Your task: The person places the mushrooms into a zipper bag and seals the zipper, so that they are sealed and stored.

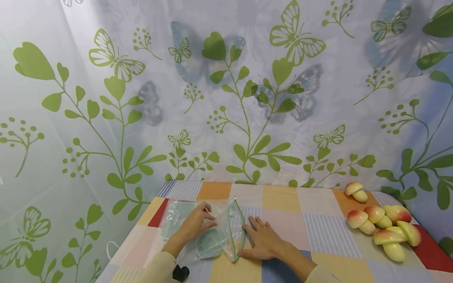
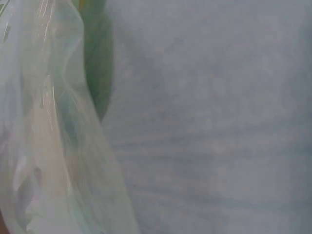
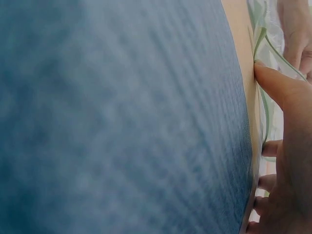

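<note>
A clear zip bag [image 1: 221,212] with a green-edged mouth lies on the patchwork tablecloth, its mouth gaping toward the right. Two pale green, flat-looking items show through the plastic: a squarish one [image 1: 178,216] and a rounded one [image 1: 211,243]. My left hand [image 1: 195,223] is over the bag between them, fingers loosely bent and thumb apart. Spread on the cloth at the bag's mouth, my right hand [image 1: 263,240] has its thumb against the green edge [image 3: 265,109]. In the left wrist view, clear plastic [image 2: 63,122] fills the left side.
Several toy mushrooms [image 1: 385,224] with red and yellow caps are grouped at the table's right side, one [image 1: 356,192] farther back. A small black object [image 1: 181,273] lies near my left sleeve. Behind the table hangs a curtain [image 1: 226,98] printed with leaves and butterflies.
</note>
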`<state>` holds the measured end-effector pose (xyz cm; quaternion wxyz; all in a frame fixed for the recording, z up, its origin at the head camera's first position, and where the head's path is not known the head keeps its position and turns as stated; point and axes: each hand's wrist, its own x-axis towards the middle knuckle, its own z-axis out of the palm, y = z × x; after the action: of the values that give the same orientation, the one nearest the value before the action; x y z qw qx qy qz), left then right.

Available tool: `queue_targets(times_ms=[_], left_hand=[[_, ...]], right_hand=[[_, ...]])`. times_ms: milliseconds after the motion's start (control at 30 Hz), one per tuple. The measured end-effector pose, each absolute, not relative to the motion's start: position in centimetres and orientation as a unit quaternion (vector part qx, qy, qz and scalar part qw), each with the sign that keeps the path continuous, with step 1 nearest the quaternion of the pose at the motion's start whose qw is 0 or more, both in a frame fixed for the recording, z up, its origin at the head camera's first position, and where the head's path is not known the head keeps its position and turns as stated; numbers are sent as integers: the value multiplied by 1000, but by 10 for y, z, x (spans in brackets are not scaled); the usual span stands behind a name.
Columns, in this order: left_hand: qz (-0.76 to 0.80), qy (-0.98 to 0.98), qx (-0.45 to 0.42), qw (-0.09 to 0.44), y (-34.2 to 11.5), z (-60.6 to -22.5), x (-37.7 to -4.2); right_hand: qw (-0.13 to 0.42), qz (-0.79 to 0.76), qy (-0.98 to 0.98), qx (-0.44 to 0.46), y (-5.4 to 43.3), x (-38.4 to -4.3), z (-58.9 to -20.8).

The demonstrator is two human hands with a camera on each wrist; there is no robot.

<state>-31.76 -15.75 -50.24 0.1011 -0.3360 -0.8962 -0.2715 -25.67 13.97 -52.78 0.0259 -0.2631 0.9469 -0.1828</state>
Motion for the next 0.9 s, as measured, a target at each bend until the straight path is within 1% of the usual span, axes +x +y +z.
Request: queue_targets(times_ms=[133, 300, 467, 533, 700, 900], left_hand=[[-276, -886, -358, 102, -157, -501, -318], [-286, -877, -378, 79, -157, -501, -320], [-290, -883, -367, 45, -158, -502, -319], [-289, -884, -364, 40, -157, -502, -318], [-285, -879, -378, 57, -154, -504, -318], [-298, -872, -383, 61, -149, -504, -316]], right_hand=[[17, -184, 946, -264, 141, -260, -534], [11, -189, 946, -265, 141, -259, -535], [25, -185, 949, -255, 138, -256, -531], [31, -187, 948, -255, 137, -255, -528], [31, -191, 947, -256, 136, -252, -523], [13, -185, 946, -264, 137, -253, -527]])
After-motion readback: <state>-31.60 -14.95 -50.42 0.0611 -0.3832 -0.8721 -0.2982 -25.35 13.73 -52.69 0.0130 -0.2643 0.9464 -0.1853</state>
